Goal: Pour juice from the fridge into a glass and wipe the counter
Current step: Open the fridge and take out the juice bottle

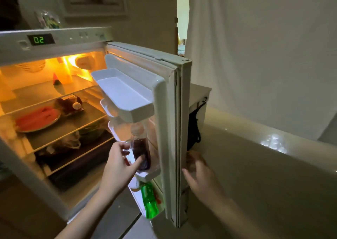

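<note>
A: Fridge door (171, 129) open wide, interior lit. Juice bottle (140, 147)?
B: Upright in middle door shelf (151, 173), near door's outer edge. Dark liquid, pale cap.
A: L hand (118, 165)?
B: Part-curled round bottle, thumb on front, fingers behind. Touching; firm grip or not, can't tell.
A: R hand (202, 176)?
B: Fingers spread, holding nothing, at door's outer edge; contact unclear.
A: Else?
B: Green bottle (150, 200) in bottom door shelf. Top door tray (124, 92) bare. Red plate (37, 119) on inner shelf.
</note>
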